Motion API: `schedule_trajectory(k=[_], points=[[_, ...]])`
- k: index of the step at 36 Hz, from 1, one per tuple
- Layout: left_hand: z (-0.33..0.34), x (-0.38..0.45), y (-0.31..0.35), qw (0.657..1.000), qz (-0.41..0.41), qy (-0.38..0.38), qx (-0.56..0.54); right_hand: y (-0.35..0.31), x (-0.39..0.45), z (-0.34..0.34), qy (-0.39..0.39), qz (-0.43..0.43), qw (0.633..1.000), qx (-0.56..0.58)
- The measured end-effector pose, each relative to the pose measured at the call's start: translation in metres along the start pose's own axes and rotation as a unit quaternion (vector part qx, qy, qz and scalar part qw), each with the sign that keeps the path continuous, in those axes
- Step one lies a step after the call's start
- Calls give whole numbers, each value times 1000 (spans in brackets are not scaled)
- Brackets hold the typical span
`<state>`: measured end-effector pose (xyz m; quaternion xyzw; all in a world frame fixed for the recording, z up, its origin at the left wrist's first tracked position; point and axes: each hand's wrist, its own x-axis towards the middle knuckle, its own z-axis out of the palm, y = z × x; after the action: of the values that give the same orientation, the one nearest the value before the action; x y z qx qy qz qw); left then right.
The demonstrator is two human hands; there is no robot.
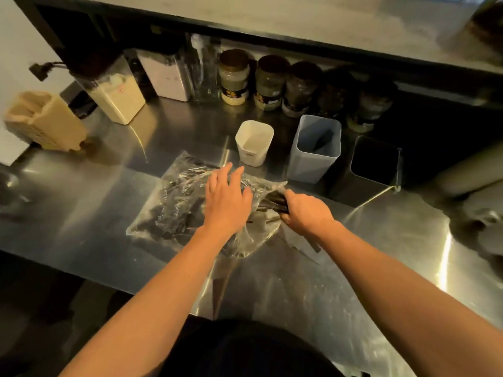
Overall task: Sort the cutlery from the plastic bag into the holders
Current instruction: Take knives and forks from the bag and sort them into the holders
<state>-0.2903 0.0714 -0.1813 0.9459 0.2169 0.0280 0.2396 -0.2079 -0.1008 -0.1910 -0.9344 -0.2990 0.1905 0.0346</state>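
Observation:
A clear plastic bag (174, 205) full of dark cutlery lies on the steel counter (81, 202). My left hand (226, 198) rests flat on top of the bag, fingers spread. At the bag's open right end, my right hand (306, 213) is closed around a bundle of dark cutlery (275, 202). Behind the bag stand three holders: a white one (254, 144), a pale blue one (315, 149) with a dark piece inside, and a black one (375, 161).
Along the back stand tall clear containers (114, 96) of powder and a row of dark-lidded jars (234, 77) under a shelf. A beige slotted rack (46, 121) sits at the far left. Rolled items lie at the right edge (468, 172).

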Motion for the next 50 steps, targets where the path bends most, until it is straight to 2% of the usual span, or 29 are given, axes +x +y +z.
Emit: schedule_trajectory(k=[6, 14, 24, 30, 33, 38, 43, 45, 47, 50], points=[[8, -6, 33, 998, 17, 30, -57, 41, -30, -2, 10, 12, 1000, 17], [11, -4, 69, 982, -70, 63, -163, 104, -79, 7, 39, 31, 998, 45], [14, -4, 86, 966, -116, 36, -229, 142, -108, 13, 84, 57, 988, 119], [16, -2, 97, 955, -136, 5, -264, 142, -111, 10, 101, 53, 979, 168], [17, 7, 97, 929, -173, -51, -323, 137, -110, 9, 99, 43, 979, 174], [11, 14, 96, 859, -221, -159, -435, 129, -111, 8, 94, 48, 976, 188], [0, 4, 88, 723, -224, -255, -601, 114, -110, 4, 96, 75, 968, 218], [-2, 0, 85, 683, -206, -277, -643, 106, -108, 2, 105, 96, 962, 232], [-1, -5, 85, 680, -166, -292, -652, 96, -105, 0, 120, 117, 956, 242], [-3, -12, 91, 708, -99, -263, -648, 81, -100, -2, 144, 138, 944, 262]])
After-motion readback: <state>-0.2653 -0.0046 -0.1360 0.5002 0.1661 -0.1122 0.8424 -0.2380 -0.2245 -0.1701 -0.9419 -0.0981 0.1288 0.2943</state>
